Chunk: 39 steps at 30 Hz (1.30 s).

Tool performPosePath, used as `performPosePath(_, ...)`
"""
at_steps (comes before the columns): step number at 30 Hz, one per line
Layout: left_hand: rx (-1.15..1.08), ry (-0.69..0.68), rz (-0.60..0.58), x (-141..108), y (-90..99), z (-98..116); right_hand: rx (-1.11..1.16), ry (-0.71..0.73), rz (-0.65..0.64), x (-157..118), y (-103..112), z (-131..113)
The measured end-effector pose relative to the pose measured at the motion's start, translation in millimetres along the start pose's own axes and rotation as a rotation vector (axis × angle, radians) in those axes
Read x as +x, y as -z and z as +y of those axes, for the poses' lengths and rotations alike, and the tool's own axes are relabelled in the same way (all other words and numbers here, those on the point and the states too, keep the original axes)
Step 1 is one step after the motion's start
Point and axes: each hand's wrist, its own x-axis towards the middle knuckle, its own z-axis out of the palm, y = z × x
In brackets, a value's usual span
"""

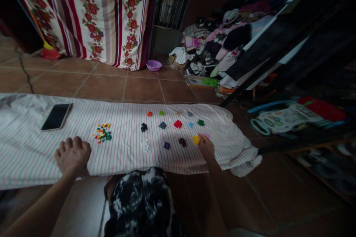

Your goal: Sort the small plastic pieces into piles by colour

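Note:
My right hand (207, 147) reaches the right end of the cloth, its fingers pinched together against the edge of a small yellow pile (196, 140). Whatever sits between those fingertips is hidden. A pale purple pile (207, 136) shows just behind them. My left hand (72, 155) rests on the cloth with bent fingers apart, holding nothing. Near it lies a mixed heap of tiny coloured pieces (102, 133). Sorted piles spread across the middle, among them black (144, 127), white (146, 145), red (178, 124), brown (182, 142), dark purple (166, 145) and dark green (200, 122).
A striped cloth (125, 155) covers the low surface. A phone (57, 117) lies at its left. Beyond, on the tiled floor (108, 85), are a purple basin (154, 65) and a heap of clothes (214, 44). A toy-like white panel (283, 118) stands at right.

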Motion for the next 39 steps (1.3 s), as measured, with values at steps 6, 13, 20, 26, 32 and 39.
performPosePath(6,0.092,0.060,0.098,1.7,-4.1,1.5,0.006,0.035,0.010,1.5,2.4,3.5)
performPosePath(13,0.127,0.063,0.150,5.6,-16.4,-5.4,-0.104,0.203,0.217,2.6,1.5,-19.0)
performPosePath(20,0.177,0.082,0.156,7.4,-22.0,-7.1,0.015,0.483,0.125,-21.2,-45.6,-91.8)
performPosePath(26,0.166,0.087,0.174,9.3,-27.4,-9.3,0.210,0.728,-0.225,-67.5,-121.5,-169.2)
performPosePath(32,0.161,0.079,0.185,11.1,-30.2,-10.6,0.224,0.826,-0.604,-109.6,-196.0,-220.7)
performPosePath(39,0.158,0.076,0.206,12.6,-34.1,-11.4,0.068,0.787,-0.736,-131.7,-245.1,-258.2)
